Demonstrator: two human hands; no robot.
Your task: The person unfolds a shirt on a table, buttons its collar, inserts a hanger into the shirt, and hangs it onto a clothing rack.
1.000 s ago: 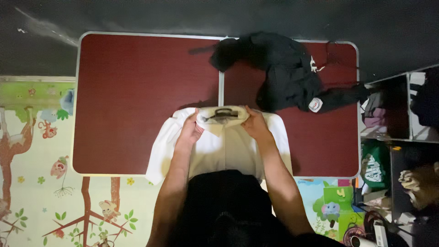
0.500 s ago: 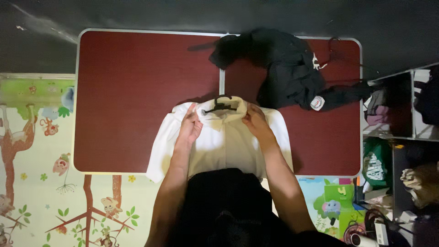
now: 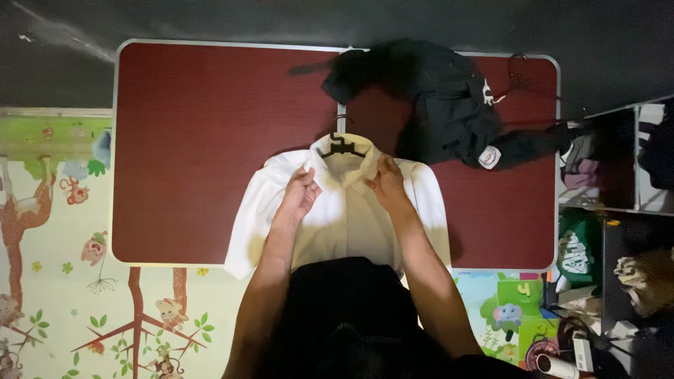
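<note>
The left hand [image 3: 300,194] and right hand [image 3: 385,184] each pinched a collar side of the white button-front shirt [image 3: 344,210], spread flat on the dark red folding table [image 3: 210,140], steadying it around its black plastic hanger [image 3: 340,146].

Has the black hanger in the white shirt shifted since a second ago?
Yes. The black hanger has slid away from the person, up along the table's centre seam.
</note>
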